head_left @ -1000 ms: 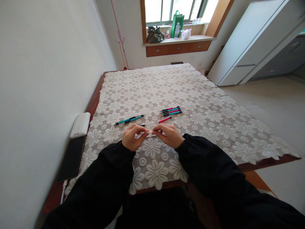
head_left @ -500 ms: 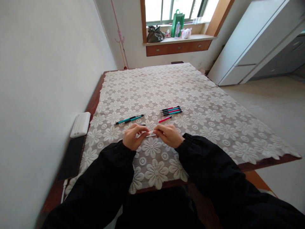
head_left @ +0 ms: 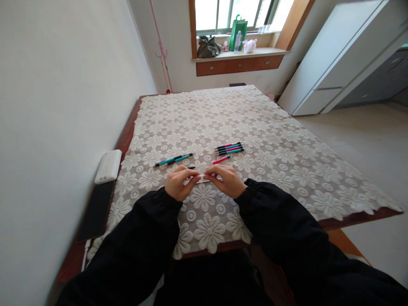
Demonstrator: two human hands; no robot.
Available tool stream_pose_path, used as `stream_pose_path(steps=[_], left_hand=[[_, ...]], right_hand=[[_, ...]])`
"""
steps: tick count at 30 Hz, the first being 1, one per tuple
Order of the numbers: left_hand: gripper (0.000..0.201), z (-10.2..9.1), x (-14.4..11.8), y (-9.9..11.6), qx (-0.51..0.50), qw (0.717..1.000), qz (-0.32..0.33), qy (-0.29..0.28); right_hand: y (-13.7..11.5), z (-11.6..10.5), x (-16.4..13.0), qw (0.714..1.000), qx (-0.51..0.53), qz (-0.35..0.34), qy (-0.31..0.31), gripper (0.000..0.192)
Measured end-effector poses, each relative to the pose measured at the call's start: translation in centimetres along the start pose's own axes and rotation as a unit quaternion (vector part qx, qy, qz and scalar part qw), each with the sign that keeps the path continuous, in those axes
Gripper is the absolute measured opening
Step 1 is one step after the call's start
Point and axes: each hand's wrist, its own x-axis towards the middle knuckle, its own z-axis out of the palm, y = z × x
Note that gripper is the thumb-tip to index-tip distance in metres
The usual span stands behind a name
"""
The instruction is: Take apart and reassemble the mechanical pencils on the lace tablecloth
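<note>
My left hand (head_left: 179, 183) and my right hand (head_left: 223, 179) meet fingertip to fingertip just above the lace tablecloth (head_left: 287, 161), both pinching a thin pale pen refill (head_left: 202, 180) held level between them. A small black piece (head_left: 191, 167) peeks out beyond my left fingers. Just past my right hand lies a pink pen part (head_left: 221, 160). Further back rest three pens side by side (head_left: 230, 148), and to the left two teal pens (head_left: 174, 160).
A white power bank (head_left: 108, 166) and a black phone (head_left: 95, 210) lie at the table's left edge by the wall. A windowsill with bags (head_left: 208, 46) and a bottle is far back; white cabinets (head_left: 331, 63) stand right.
Both hands stay together on the refill, with only slight finger shifts. The pens on the cloth have not moved.
</note>
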Motion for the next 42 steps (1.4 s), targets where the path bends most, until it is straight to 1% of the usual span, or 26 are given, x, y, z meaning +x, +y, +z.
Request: stream_pose_path(steps=[3, 7, 10, 13, 16, 20, 25, 30, 33, 36, 42], left_hand=[[0.008, 0.0, 0.1, 0.1, 0.005, 1.000, -0.010, -0.003], [0.009, -0.1, 0.2, 0.2, 0.005, 1.000, -0.017, -0.011], [0.011, -0.1, 0.1, 0.2, 0.001, 1.000, -0.025, -0.014], [0.011, -0.1, 0.0, 0.2, 0.000, 0.999, -0.030, -0.014], [0.010, -0.1, 0.0, 0.2, 0.001, 1.000, -0.026, -0.014], [0.014, -0.1, 0.1, 0.1, -0.007, 0.999, -0.017, -0.028], [0.014, -0.1, 0.2, 0.2, -0.023, 0.999, 0.013, -0.026], [0.008, -0.3, 0.3, 1.2, -0.074, 0.996, 0.043, -0.009], [0.007, -0.4, 0.3, 1.9, -0.100, 0.994, 0.029, 0.010], [0.007, -0.5, 0.2, 2.5, -0.102, 0.994, 0.024, 0.033], [0.007, -0.8, 0.1, 3.8, -0.097, 0.993, 0.039, 0.055]], right_hand=[[0.1, 0.1, -0.1, 1.000, 0.006, 0.000, 0.005, 0.009], [0.1, 0.1, -0.2, 1.000, 0.015, 0.005, 0.012, 0.009], [0.1, -0.1, -0.1, 1.000, 0.024, -0.016, -0.001, 0.010], [0.0, -0.2, 0.0, 0.999, 0.023, -0.031, 0.003, 0.013], [-0.1, -0.4, 0.2, 0.999, 0.011, -0.041, 0.012, 0.012], [0.0, -0.6, 0.1, 0.998, -0.009, -0.055, 0.016, 0.012], [0.0, -0.6, 0.0, 0.998, -0.008, -0.061, 0.025, 0.012], [-0.7, -0.7, 0.1, 0.995, 0.006, -0.081, 0.058, 0.010], [-1.4, -0.9, 0.2, 0.992, 0.023, -0.096, 0.073, 0.009], [-2.1, -1.1, 0.3, 0.990, 0.033, -0.108, 0.085, 0.010], [-3.4, -1.5, 0.4, 0.985, 0.039, -0.136, 0.094, 0.017]])
